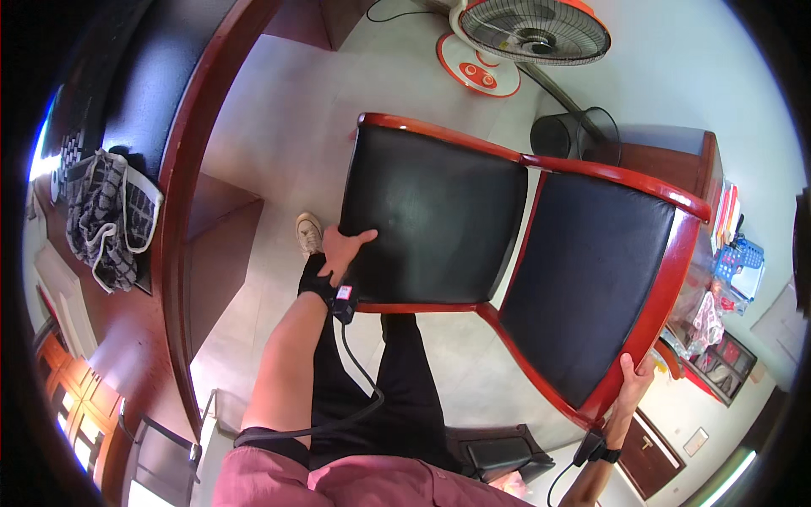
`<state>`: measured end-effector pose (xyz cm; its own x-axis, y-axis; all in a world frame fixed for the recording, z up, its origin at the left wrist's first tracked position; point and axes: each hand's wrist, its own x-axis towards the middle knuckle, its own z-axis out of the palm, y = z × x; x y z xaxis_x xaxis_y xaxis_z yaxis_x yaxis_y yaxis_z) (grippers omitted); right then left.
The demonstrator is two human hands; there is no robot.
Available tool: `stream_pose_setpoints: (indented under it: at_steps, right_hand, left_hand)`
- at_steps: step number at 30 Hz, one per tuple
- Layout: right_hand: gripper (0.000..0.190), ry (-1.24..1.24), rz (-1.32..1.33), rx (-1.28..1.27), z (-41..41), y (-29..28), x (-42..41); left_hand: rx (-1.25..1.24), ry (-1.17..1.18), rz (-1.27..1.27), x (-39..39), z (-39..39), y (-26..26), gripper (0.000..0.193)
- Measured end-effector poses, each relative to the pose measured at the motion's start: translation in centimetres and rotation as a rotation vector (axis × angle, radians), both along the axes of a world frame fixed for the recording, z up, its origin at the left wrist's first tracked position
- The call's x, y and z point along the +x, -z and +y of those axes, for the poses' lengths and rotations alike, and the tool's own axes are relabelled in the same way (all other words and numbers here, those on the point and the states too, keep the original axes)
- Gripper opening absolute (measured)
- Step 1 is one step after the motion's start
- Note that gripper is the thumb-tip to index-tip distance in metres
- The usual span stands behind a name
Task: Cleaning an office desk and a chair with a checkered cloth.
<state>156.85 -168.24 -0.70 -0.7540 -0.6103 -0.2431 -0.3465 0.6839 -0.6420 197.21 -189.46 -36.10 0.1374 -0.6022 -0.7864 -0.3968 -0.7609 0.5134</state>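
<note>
A chair with a red-brown wooden frame stands before me, its black padded seat (437,215) to the left and its black backrest (589,279) to the right. My left hand (344,248) grips the seat's left edge, the thumb lying on top of the pad and the fingers hidden below. At the backrest's top wooden rail (659,317), near its lower end, my right hand (633,383) is closed around the wood with the thumb on the front face. Both wrists wear a strapped black device with a cable.
A wooden desk (174,158) with a crumpled checked cloth (111,218) runs along the left. An electric fan (535,32) stands at the far side, near a black waste bin (557,135). A cabinet (665,152) is behind the backrest. Another black seat (500,456) sits near my legs.
</note>
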Motion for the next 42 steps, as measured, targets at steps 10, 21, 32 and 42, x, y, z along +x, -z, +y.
stream_pose_setpoints:
  at_steps: [10,21,32,42]
  right_hand:
    - [0.028,-0.007,-0.008,-0.080,-8.6,-0.4,4.4]
    - [0.032,0.000,-0.013,-0.057,-14.2,-0.2,4.1]
    - [0.033,0.213,-0.131,-0.145,-16.8,1.0,13.6]
    - [0.028,0.120,0.024,-0.062,-16.7,0.9,13.7]
  left_hand:
    - [0.042,0.073,-0.041,3.4,-8.4,0.9,0.068]
    - [-0.073,0.090,-0.096,3.6,-15.1,-0.4,0.071]
    - [-0.174,0.244,-0.201,7.0,-22.6,4.5,0.079]
    - [-0.785,0.298,-0.197,3.8,-13.7,-3.8,0.089]
